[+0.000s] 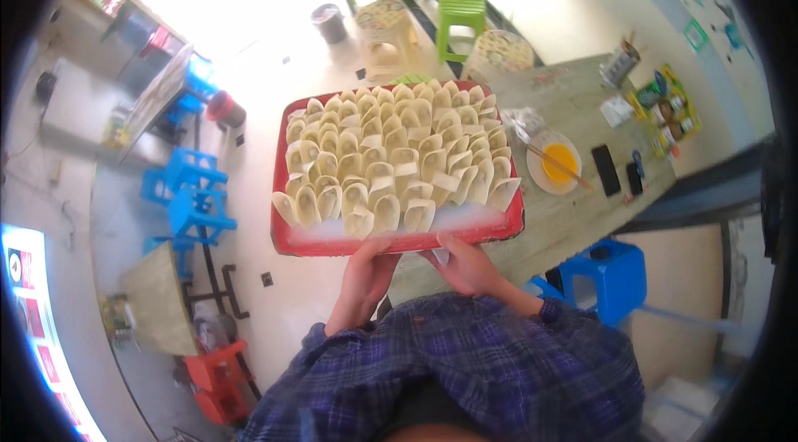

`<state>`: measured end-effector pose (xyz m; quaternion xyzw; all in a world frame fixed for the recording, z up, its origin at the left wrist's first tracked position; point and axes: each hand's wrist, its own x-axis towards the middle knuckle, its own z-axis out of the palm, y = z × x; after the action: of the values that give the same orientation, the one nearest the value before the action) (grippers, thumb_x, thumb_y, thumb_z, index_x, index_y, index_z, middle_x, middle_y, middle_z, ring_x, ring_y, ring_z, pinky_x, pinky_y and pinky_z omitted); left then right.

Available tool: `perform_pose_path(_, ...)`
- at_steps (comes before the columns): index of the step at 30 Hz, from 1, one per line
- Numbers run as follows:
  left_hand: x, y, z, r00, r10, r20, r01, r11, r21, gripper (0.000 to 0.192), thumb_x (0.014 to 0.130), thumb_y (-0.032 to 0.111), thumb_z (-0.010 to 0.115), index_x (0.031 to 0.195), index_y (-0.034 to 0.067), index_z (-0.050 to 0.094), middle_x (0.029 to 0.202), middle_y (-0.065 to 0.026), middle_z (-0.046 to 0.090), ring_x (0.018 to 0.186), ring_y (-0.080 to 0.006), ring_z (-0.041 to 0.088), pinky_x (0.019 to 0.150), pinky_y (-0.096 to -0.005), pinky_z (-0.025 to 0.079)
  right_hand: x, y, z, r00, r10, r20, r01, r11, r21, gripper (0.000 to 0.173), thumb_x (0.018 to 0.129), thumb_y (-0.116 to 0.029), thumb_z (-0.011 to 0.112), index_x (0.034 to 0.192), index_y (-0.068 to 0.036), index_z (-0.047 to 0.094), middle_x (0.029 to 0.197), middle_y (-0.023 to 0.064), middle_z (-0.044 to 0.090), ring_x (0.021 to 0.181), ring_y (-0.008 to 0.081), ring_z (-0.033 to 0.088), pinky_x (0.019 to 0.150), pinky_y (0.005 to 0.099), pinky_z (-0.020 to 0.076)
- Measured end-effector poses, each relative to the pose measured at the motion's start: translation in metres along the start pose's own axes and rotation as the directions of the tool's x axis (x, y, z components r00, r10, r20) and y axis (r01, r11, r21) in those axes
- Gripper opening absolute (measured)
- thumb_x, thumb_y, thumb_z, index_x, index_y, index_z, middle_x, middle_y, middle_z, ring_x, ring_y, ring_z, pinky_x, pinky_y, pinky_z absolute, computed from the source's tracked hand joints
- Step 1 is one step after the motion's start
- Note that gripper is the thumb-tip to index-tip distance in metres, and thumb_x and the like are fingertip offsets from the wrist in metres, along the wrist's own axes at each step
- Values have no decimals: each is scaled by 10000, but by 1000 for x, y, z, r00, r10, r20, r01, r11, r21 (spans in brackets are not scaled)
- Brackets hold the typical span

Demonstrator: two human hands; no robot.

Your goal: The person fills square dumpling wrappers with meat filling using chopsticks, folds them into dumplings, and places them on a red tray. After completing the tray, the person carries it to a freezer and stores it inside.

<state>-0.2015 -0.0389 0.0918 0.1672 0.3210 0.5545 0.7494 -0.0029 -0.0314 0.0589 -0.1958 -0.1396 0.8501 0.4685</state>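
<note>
Both of my hands grip the near edge of a red rectangular tray. My left hand holds it left of the middle, and my right hand a little to the right. Rows of folded wontons stand packed on the tray, their wrappers pointing up. White flour dusts its bare near strip. Something small and white shows by my right fingers; I cannot tell what it is. The tray's right part overlaps a wood-topped table. Whether the table bears any weight of the tray is hidden.
Right of the tray sit a bowl of yellow liquid with chopsticks, a crumpled plastic bag, a black phone and a condiment rack. Blue stools stand close on my right, green stools beyond the table.
</note>
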Motion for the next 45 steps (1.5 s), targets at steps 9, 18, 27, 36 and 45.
perform_pose_path(9, 27, 33, -84, 956, -200, 216, 177, 977, 123, 306, 911, 139, 593, 1134, -65, 640, 1199, -156, 656, 1198, -282, 558, 1111, -428, 358, 6, 77, 21, 899, -438, -26, 365, 781, -507, 202, 995, -98, 498, 1118, -3, 627, 1177, 88, 623, 1188, 215, 557, 1100, 422, 438)
perform_pose_path(18, 70, 106, -130, 839, -278, 467, 215, 959, 185, 466, 936, 164, 576, 1348, -43, 511, 1372, -151, 575, 1330, -302, 488, 1169, -457, 324, 71, 146, 12, 759, -624, -186, 617, 781, -100, 182, 935, -84, 546, 1079, -48, 650, 1152, 67, 653, 1182, 218, 579, 1087, 447, 432)
perform_pose_path(27, 109, 140, -153, 823, -451, 346, 378, 888, 262, 452, 860, 14, 581, 1302, -40, 503, 1316, -179, 584, 1269, -337, 527, 1134, -490, 379, 104, 180, 29, 660, -660, -359, 694, 718, -44, 121, 958, -69, 550, 902, -5, 636, 834, 49, 558, 878, 170, 575, 984, 391, 508)
perform_pose_path(36, 132, 124, -145, 663, -638, 391, 529, 769, 359, 357, 904, -2, 546, 1258, -50, 528, 1295, -159, 594, 1230, -308, 545, 1121, -461, 388, 121, 215, 7, 398, -863, -311, 636, 504, -584, 166, 915, -69, 567, 1049, -3, 639, 1091, 95, 656, 1067, 229, 608, 1010, 434, 467)
perform_pose_path(45, 167, 156, -161, 530, -722, 444, 611, 688, 390, 387, 841, -7, 561, 1224, -60, 562, 1206, -163, 646, 1152, -299, 600, 1047, -436, 448, 146, 249, 50, 151, -928, -341, 538, 367, -759, 183, 974, -149, 558, 1011, -6, 666, 977, 78, 681, 975, 230, 648, 902, 369, 495)
